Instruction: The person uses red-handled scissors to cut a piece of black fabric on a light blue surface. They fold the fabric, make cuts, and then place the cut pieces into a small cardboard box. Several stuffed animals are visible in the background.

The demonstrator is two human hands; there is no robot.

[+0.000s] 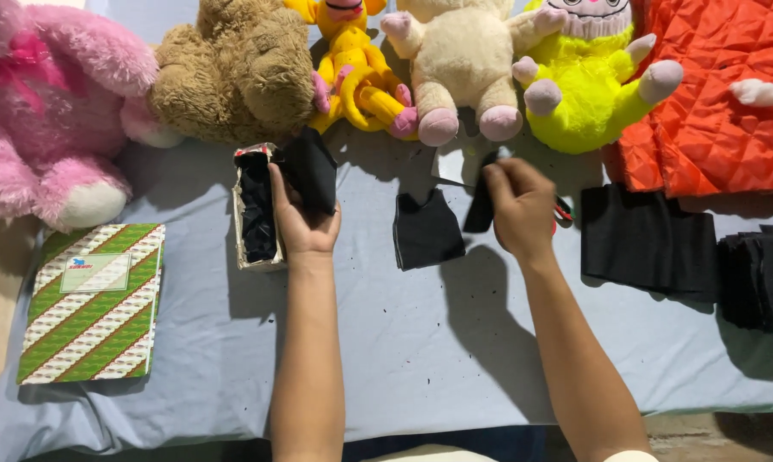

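Observation:
My left hand (301, 218) grips a piece of black cloth (311, 167) right beside a small open cardboard box (256, 210) stuffed with black scraps. My right hand (519, 205) is closed on a narrow black strip of cloth (481, 205) and lifts it off the table. Under that hand lie scissors with red handles (563, 210), mostly hidden. Between my hands a cut black cloth shape (428, 229) lies flat on the grey-blue sheet (404, 342).
Plush toys line the back: pink (44, 103), brown (232, 68), yellow (356, 73), cream (463, 60), neon yellow (588, 85). An orange quilted cloth (712, 103) lies far right. Black fabric (648, 239) and a stack of black pieces (759, 278) lie right. A green striped notebook (91, 304) lies left.

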